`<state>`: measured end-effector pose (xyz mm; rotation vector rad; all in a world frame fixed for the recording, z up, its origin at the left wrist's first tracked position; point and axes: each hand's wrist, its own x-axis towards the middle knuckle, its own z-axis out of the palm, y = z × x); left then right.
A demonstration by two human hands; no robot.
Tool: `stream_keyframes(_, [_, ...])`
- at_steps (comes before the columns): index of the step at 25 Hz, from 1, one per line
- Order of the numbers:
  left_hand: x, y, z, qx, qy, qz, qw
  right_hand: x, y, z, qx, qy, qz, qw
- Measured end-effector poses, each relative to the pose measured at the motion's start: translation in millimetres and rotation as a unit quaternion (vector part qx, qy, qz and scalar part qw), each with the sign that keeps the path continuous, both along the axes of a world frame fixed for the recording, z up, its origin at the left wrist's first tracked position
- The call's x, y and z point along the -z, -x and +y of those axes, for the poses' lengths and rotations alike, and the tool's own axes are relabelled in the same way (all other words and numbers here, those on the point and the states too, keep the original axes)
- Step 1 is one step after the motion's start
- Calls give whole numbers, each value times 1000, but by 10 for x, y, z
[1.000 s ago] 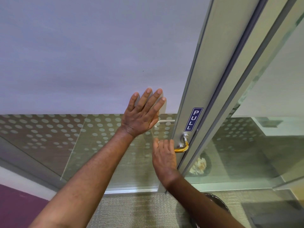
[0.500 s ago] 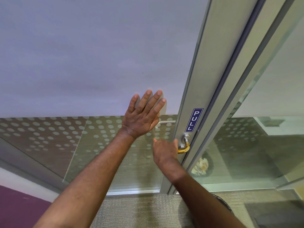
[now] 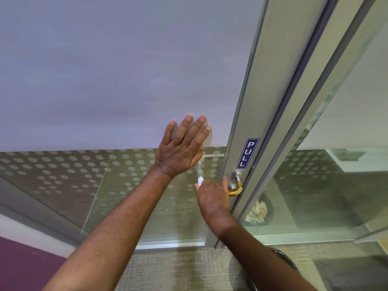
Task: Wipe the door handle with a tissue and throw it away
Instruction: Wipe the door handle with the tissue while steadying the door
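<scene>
The metal lever door handle (image 3: 236, 184) sits on the grey door frame below a blue PULL sign (image 3: 247, 153); its bend shows a golden reflection. My right hand (image 3: 213, 196) covers the left part of the lever, fingers curled over it, with a small white bit of tissue (image 3: 200, 180) poking out above the fingers. My left hand (image 3: 181, 150) lies flat on the frosted glass door (image 3: 105, 80), fingers spread, left of the frame.
A dark round bin rim (image 3: 281, 259) shows on the carpet at the lower right, beside my right forearm. Behind the glass, another bin (image 3: 259, 212) holds crumpled paper. The glass panel has a dotted band low down.
My right hand has curled further over the lever and the white tissue now shows above its fingers. The left hand stays pressed on the glass.
</scene>
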<state>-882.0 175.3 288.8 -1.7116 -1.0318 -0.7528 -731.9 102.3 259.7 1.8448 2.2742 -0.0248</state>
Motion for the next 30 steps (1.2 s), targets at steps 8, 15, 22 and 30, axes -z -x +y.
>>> stream_keyframes(8, [-19,-10,-18,-3,1,-2,1000,194,-109,-68,-12,-45,110,993])
stream_keyframes(15, [-3,-9,2,0,-7,-4,1000,387,-513,-172,-116,-104,38,987])
stream_keyframes(22, [1,-2,22,-7,-10,-1,1000,131,-239,54,-58,-37,7,998])
stream_keyframes(30, [-1,-5,-1,-12,-8,1,1000,132,75,82,4,-21,91,996])
